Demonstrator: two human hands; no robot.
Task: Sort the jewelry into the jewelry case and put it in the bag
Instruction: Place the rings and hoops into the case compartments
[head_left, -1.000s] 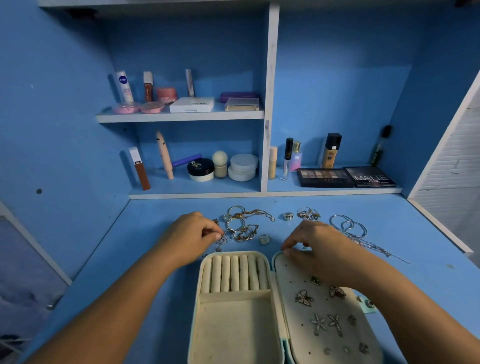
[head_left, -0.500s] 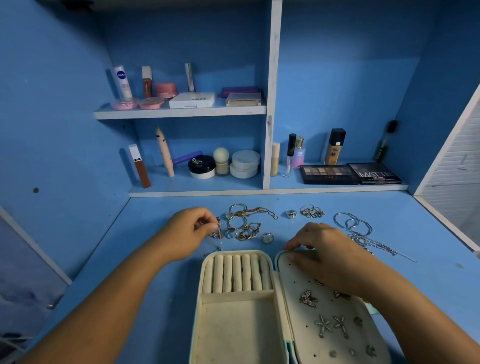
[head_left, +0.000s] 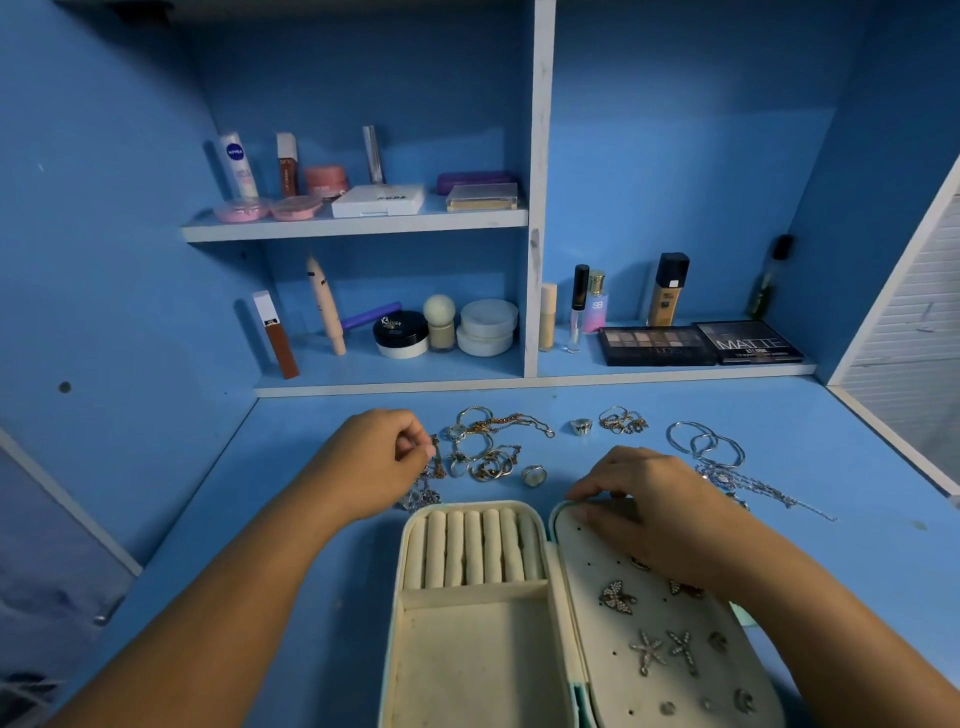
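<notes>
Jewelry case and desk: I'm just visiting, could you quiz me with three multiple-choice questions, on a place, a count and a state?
1. Where are the star earrings? A ring rolls; B the case's right panel; C shelf.
2. How many star earrings? A two; B four; C six.
3. The jewelry case is: A zipped shut; B lying open; C inside a bag.
Answers: 1 B, they are pinned below the butterfly earring; 2 A, only one pair shows; 3 B, both halves face up.
</notes>
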